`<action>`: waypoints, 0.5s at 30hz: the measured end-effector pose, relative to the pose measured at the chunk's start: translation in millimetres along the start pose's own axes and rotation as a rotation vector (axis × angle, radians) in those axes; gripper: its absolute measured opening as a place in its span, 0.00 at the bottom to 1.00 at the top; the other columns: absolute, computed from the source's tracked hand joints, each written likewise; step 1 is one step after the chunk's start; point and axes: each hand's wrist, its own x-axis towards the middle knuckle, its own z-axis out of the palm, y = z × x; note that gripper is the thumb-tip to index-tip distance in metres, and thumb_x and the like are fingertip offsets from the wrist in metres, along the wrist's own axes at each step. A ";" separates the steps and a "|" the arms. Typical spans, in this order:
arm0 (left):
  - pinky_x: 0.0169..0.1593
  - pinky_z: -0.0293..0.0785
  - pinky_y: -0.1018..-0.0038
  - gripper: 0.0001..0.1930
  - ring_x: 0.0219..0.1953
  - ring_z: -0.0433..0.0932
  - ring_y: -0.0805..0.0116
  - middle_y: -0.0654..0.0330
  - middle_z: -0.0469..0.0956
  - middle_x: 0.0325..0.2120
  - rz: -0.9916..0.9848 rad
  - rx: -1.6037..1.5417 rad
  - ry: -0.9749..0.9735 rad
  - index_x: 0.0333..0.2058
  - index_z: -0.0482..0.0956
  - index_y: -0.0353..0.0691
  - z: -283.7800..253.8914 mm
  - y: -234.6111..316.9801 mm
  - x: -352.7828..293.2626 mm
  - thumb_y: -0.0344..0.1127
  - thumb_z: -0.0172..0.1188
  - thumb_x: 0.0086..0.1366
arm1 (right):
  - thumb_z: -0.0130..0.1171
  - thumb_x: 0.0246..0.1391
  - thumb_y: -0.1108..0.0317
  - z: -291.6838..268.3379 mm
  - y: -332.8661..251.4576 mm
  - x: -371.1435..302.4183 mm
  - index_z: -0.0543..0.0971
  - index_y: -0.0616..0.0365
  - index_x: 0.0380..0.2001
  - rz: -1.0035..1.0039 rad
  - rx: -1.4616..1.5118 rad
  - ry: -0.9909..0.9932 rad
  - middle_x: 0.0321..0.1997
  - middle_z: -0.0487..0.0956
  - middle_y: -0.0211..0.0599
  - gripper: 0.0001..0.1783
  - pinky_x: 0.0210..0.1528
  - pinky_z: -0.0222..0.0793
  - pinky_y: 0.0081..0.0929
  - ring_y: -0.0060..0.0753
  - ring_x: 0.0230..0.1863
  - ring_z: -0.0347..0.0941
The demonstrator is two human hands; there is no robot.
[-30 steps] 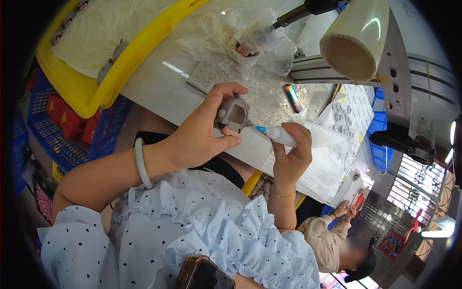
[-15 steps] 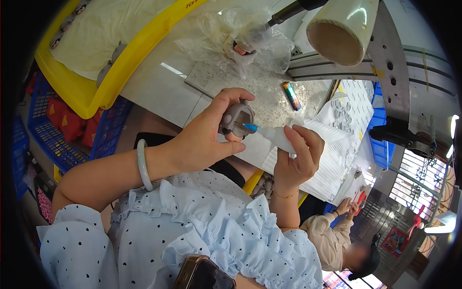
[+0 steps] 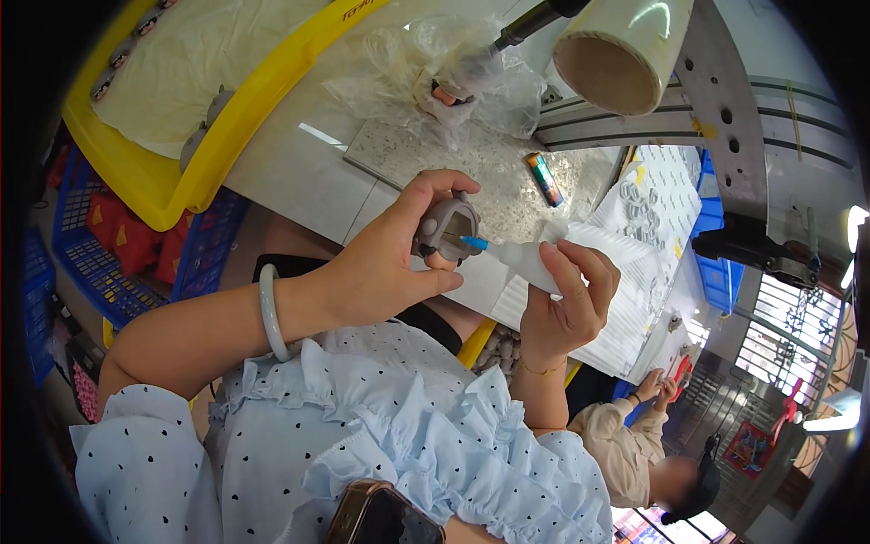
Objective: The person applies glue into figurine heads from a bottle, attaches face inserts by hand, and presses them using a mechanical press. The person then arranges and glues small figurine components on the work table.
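My left hand [image 3: 385, 257] is closed around a small grey hollow toy part [image 3: 448, 227], its open side turned to the right. Pinched in my right hand [image 3: 571, 304] is a white squeeze glue bottle [image 3: 526, 263] with a blue nozzle [image 3: 474, 243]. The nozzle's tip sits at the rim of the part's opening; whether it touches cannot be made out. Behind the hands, a stone slab [image 3: 399, 150] lies on the table, with a battery-like green and orange cylinder [image 3: 545, 179] on it.
A yellow tray [image 3: 258, 104] with grey pieces stands at the far left, above a blue crate [image 3: 100, 245] of red pieces. Clear plastic wrap [image 3: 498, 100] and a white pipe end [image 3: 612, 68] are behind. Grey rings [image 3: 642, 213] lie at right; a co-worker [image 3: 616, 444] sits beyond.
My right hand and the glue bottle have shifted slightly right and down. The nozzle stays at the part's opening. My left hand keeps its hold, and the view has shifted a little.
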 end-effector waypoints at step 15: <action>0.45 0.64 0.81 0.37 0.42 0.65 0.77 0.59 0.64 0.46 -0.037 -0.024 -0.022 0.56 0.51 0.44 2.1 -1.1 -0.4 0.17 0.58 0.49 | 0.60 0.21 0.78 -3.7 0.0 -0.9 0.83 0.50 0.29 -0.009 0.000 -0.017 0.32 0.77 0.28 0.22 0.41 0.61 0.27 0.34 0.36 0.70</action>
